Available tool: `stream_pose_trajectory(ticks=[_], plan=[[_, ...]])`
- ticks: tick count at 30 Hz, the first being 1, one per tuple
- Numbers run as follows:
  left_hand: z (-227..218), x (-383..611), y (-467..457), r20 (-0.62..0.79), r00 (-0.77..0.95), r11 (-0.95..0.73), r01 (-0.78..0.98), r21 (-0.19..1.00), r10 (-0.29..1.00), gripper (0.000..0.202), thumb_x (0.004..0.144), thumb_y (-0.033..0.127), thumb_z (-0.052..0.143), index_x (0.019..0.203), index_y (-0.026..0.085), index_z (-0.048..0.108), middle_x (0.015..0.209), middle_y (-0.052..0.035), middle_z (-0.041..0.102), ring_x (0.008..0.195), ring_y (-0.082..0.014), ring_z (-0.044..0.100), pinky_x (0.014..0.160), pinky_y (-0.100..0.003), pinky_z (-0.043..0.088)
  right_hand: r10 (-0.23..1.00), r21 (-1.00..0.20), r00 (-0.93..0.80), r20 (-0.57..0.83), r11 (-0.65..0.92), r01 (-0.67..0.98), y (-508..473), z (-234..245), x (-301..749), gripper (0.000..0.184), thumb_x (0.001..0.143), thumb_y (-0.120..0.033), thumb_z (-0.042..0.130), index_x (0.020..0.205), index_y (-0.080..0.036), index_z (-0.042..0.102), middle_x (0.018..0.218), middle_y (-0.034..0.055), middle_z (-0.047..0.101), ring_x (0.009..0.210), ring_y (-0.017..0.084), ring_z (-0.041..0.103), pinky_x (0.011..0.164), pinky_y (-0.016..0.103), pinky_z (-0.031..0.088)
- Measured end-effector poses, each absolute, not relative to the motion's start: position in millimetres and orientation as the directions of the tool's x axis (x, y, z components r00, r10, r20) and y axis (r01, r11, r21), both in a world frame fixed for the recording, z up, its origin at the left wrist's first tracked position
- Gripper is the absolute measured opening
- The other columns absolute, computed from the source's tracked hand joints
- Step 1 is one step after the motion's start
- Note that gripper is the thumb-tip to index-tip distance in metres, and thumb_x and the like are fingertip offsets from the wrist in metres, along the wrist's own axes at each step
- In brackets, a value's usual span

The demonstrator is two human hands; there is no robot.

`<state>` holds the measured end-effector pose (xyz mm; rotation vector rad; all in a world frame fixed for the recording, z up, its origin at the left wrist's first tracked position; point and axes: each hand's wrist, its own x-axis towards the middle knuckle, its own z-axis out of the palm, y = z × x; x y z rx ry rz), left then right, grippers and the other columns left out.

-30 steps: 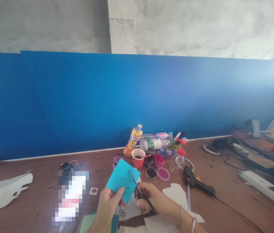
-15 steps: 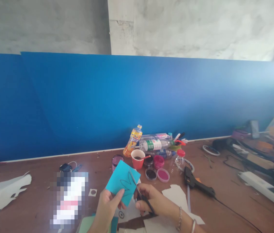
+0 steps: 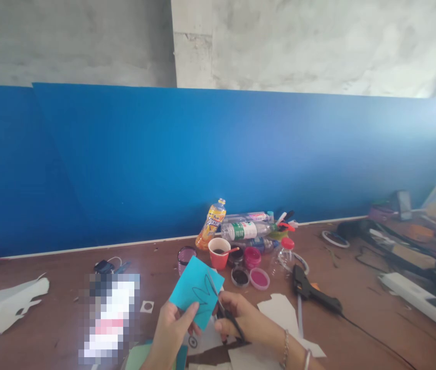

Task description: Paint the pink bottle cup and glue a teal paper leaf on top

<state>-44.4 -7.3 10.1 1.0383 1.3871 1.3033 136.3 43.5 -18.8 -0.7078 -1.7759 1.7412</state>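
Observation:
A blue sheet of paper (image 3: pixel 193 282) with dark leaf-like outlines drawn on it is pinched in my left hand (image 3: pixel 175 321), the thumb lying on its front. My right hand (image 3: pixel 239 313) grips black-handled scissors (image 3: pixel 235 324), fingers wrapped round the loops. The blades lie over the right edge of the blue paper, beside the drawn outline. Beneath my hands are white paper pieces (image 3: pixel 252 357), one bearing a small ringed circle. A stack of green and teal sheets (image 3: pixel 137 355) shows partly behind my left wrist.
Behind the paper stand a red cup (image 3: pixel 218 260), paint pots (image 3: pixel 259 278) and plastic bottles (image 3: pixel 247 230). A black glue gun (image 3: pixel 314 292) lies to the right, its cord trailing to the front. Farther right is a white power strip (image 3: pixel 422 303). Torn white paper (image 3: pixel 5 311) lies at left.
The blue paper and both hands have shifted very slightly. The scissors stay at the paper's right edge; their blades look a little closer together.

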Motion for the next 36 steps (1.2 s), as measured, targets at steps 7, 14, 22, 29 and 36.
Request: stream_pose_trajectory(ticks=[7,14,22,29,36], plan=[[7.1,-44.8,-5.3,-0.052,-0.208,0.047,-0.032,0.998,0.977,0.034,0.064,0.048,0.069,0.065,0.014,0.067,0.037,-0.0012,0.058,0.039,-0.0127,0.049,0.043,-0.022,0.04,0.705,-1.0,-0.709,0.022,0.019,-0.012,42.0,-16.8,136.3,0.044,0.07,-0.051,0.073,0.088,-0.015,0.056,0.072,-0.0019,0.053,0.06,0.01,0.054,0.056,0.023,0.049],[10.6,-43.4,-7.1,-0.067,-0.212,0.064,-0.018,0.998,0.975,0.037,0.065,0.047,0.068,0.048,0.016,0.06,0.037,-0.0014,0.056,0.037,-0.0119,0.048,0.04,-0.022,0.039,0.694,-0.998,-0.718,0.061,0.048,-0.038,40.4,-9.0,133.4,0.048,0.069,-0.056,0.071,0.088,-0.015,0.056,0.073,-0.0014,0.053,0.061,0.01,0.053,0.055,0.023,0.049],[10.4,-43.7,-5.4,-0.031,-0.181,0.027,-0.023,0.999,0.983,0.039,0.065,0.049,0.068,0.048,0.016,0.06,0.037,-0.002,0.057,0.038,-0.0131,0.05,0.042,-0.023,0.041,0.707,-0.999,-0.707,0.026,0.037,0.001,40.6,-12.0,134.3,0.049,0.069,-0.057,0.071,0.09,-0.015,0.057,0.072,-0.0016,0.053,0.062,0.011,0.053,0.056,0.023,0.049],[10.6,-44.0,-6.4,-0.07,-0.201,0.071,-0.002,0.997,0.977,0.037,0.065,0.049,0.068,0.049,0.016,0.06,0.038,-0.0022,0.058,0.038,-0.0124,0.049,0.039,-0.022,0.039,0.702,-0.998,-0.709,0.064,0.044,-0.046,41.1,-16.4,134.3,0.043,0.071,-0.05,0.073,0.089,-0.014,0.057,0.075,-0.0008,0.054,0.061,0.009,0.053,0.056,0.021,0.048],[12.8,-43.7,-7.6,-0.095,-0.199,0.094,-0.016,0.995,0.975,0.04,0.064,0.049,0.069,0.045,0.016,0.057,0.037,-0.0015,0.056,0.035,-0.0115,0.046,0.035,-0.021,0.036,0.715,-0.999,-0.698,0.038,0.036,-0.018,41.2,-14.3,133.6,0.046,0.068,-0.052,0.074,0.09,-0.014,0.058,0.077,-0.0005,0.054,0.06,0.009,0.052,0.053,0.02,0.047]])
